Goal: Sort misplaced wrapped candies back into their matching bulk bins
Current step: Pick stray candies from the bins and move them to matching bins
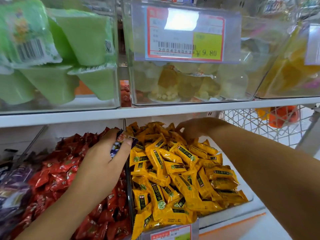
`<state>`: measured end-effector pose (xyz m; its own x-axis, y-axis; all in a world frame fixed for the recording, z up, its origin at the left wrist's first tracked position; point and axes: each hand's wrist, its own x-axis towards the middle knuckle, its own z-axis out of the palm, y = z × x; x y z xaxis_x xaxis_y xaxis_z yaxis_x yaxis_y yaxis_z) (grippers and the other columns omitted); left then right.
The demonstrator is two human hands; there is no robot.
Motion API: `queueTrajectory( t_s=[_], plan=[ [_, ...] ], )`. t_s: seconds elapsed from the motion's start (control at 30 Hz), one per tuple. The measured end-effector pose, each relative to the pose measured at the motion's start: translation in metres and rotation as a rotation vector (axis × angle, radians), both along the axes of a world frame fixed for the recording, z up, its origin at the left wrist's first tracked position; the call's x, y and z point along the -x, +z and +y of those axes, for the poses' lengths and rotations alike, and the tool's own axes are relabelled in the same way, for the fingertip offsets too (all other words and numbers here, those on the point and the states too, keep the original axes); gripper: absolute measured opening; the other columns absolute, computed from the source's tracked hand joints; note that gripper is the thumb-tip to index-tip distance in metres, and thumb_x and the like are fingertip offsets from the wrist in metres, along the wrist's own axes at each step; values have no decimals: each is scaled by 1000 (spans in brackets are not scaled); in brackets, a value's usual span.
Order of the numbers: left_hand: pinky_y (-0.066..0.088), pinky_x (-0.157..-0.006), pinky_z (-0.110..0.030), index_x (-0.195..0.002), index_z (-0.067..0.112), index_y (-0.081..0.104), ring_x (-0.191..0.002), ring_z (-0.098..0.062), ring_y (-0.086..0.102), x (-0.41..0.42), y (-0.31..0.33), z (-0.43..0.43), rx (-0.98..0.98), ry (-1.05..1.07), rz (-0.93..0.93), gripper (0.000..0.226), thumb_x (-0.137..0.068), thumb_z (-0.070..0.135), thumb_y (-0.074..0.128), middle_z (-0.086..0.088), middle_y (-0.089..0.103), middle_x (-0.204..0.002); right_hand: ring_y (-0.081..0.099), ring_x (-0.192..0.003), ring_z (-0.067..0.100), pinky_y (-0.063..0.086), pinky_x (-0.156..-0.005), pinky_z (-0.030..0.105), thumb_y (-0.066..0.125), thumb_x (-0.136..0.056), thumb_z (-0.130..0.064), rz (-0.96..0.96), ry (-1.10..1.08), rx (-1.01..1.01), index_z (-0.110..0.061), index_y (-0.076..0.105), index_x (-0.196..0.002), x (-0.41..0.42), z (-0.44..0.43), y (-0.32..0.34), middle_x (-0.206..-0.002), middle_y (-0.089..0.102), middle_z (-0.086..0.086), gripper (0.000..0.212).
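On the lower shelf a clear bin (249,199) is heaped with yellow wrapped candies (174,172). Left of its divider lies a pile of red wrapped candies (57,175). Further left are purple wrapped candies (12,186). My left hand (103,158) hovers over the red pile at the divider, fingers closed on a few purple and orange-red wrapped candies (121,139). My right hand (195,129) reaches into the back of the yellow pile, fingers curled down among the wrappers; whether it holds one is hidden.
The white upper shelf (155,110) overhangs the bins close above both hands. On it stand clear bins of green jelly cups (57,54), pale jelly cups (181,87) behind a price tag (185,35), and yellow jelly cups (294,66). A wire basket (259,125) sits at right.
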<state>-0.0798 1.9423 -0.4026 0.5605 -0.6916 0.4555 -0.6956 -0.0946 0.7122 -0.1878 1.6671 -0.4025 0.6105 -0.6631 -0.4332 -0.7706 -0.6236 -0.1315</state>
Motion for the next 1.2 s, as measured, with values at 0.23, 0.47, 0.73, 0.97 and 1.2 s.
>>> queueTrajectory(
  t_s=[0.23,0.47,0.73,0.97,1.2],
  plan=[
    [36,-57,-14,-74,8,56,-70,-10,51,-1,-2,2,-20,-3,29,36,-93,38,47,-10,56,-64,58,-82,25,50,-71,33,61,-89,-13,98,-22,-135,-26,24,-146,-4,7,3,-103,56,11,69],
    [37,-56,-16,-73,11,55,-72,-7,52,1,0,0,-26,20,22,36,-92,40,47,-7,56,-65,51,-121,28,40,-97,35,54,-97,-33,103,138,-76,-22,36,-144,3,18,-11,-140,49,10,51],
    [31,-51,-27,-69,14,52,-72,-9,51,7,3,-3,3,8,-3,33,-93,37,48,-8,53,-61,56,-59,18,39,-55,24,55,-85,-1,-271,-50,-121,-20,68,-73,11,13,-5,-76,64,9,26],
    [36,-59,-9,-73,20,52,-75,-2,51,4,1,-4,8,-16,5,25,-94,34,49,-6,54,-61,63,-57,23,57,-65,35,64,-75,14,-587,-195,-283,-13,61,-76,25,14,8,-67,67,12,27],
    [34,-51,-18,-68,15,51,-69,-8,51,9,4,1,-7,-17,39,33,-93,37,48,-6,53,-62,65,-74,18,55,-89,40,70,-82,-8,-657,-134,-438,-6,66,-96,38,8,24,-92,68,10,14]
  ],
)
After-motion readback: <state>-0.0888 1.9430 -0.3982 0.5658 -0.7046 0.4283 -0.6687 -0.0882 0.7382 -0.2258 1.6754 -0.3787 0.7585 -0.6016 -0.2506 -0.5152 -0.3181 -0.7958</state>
